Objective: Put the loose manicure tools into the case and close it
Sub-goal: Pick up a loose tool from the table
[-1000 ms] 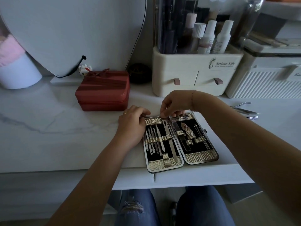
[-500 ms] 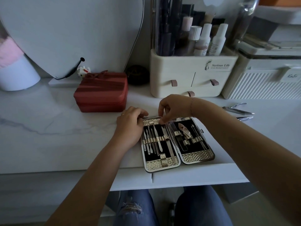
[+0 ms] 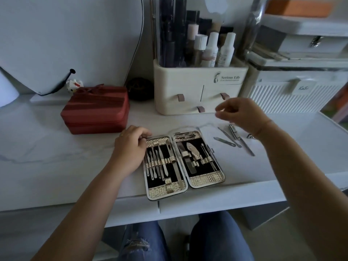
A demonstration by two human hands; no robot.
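The manicure case lies flat and wide, black inside with gold trim, near the table's front edge. Several steel tools sit strapped in both halves. My left hand rests curled on the case's upper left corner and holds it steady. My right hand hovers behind and to the right of the case, fingers loosely apart, nothing visible in them. Under it, on the table, lie the loose tools: a small file, a thin tweezer-like tool and a nail clipper with a long rod beside it.
A red zipped box stands behind my left hand. A cream cosmetics organiser with bottles stands behind the case, a white ribbed box to its right. A white mirror back leans at the far left. The table edge runs just below the case.
My right hand has left the top of the case and risen to the right, over the loose tools. The view has shifted, showing more of those tools. My left hand stays put.
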